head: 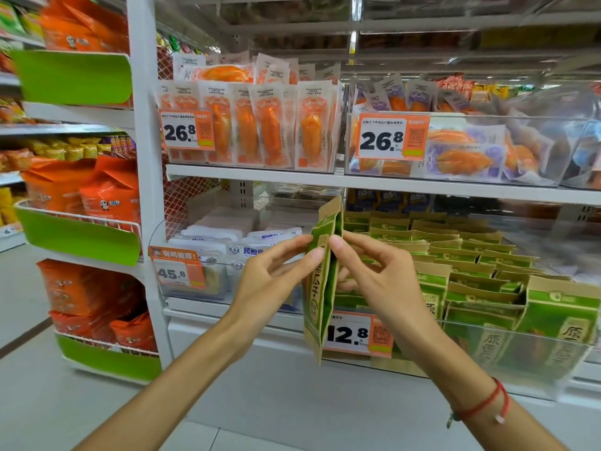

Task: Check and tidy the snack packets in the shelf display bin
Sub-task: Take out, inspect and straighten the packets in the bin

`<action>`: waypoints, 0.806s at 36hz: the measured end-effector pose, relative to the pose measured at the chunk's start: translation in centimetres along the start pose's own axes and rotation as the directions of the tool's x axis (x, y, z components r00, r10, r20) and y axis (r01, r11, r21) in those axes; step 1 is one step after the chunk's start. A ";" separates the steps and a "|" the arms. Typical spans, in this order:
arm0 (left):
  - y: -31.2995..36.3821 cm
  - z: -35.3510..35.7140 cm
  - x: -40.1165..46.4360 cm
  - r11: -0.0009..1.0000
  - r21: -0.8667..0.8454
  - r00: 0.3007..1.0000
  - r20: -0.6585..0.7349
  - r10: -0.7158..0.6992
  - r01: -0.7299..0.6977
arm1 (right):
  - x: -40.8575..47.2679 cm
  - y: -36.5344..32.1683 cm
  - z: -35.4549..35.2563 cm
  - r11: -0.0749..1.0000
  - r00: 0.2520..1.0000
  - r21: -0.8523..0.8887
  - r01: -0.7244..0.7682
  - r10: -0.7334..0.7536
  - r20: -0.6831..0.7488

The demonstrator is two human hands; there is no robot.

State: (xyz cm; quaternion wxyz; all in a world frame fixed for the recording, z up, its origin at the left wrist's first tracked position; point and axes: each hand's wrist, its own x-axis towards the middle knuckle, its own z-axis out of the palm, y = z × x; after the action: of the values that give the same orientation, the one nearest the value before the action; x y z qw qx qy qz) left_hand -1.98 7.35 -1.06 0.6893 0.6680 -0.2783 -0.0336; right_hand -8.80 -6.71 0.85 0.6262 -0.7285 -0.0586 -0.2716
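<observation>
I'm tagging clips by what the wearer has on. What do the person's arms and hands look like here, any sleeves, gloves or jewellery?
Both forearms are bare with no sleeves in view, and neither the left hand nor the right hand wears a glove or a visible ring. The right wrist carries a thin red string bracelet with a small dark charm and a pale bead. The left wrist is bare.

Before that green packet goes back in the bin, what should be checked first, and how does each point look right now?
1. Both hands hold the green packet: ok; left hand and right hand pinch its edges.
2. Packet upright: ok.
3. Packet undamaged: cannot tell, seen edge-on.
4. Free slot in the clear bin: cannot tell; rows of green packets look packed.
5. 12.8 price tag in place: ok.
</observation>
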 end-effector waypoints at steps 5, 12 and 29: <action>0.0 -0.5 0.1 0.999 0.035 0.999 0.036 -0.005 0.004 | 0.0 0.0 0.0 1.000 0.999 -0.004 -0.002 0.002 0.050; 0.0 -0.6 0.1 0.998 0.057 0.999 -0.016 0.040 -0.039 | 0.2 0.4 -0.2 0.994 0.998 -0.108 0.012 -0.005 0.062; 0.0 -0.6 0.4 1.000 -0.021 0.986 -0.165 -0.011 0.008 | -0.2 1.3 -0.4 0.984 0.937 -0.166 0.061 0.001 0.350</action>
State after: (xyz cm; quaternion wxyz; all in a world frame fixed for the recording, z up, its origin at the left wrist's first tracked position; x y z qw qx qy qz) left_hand -1.38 7.77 -0.90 0.7167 0.6627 -0.2167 0.0159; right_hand -8.60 -7.34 -0.38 0.5357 -0.8159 -0.1556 -0.1518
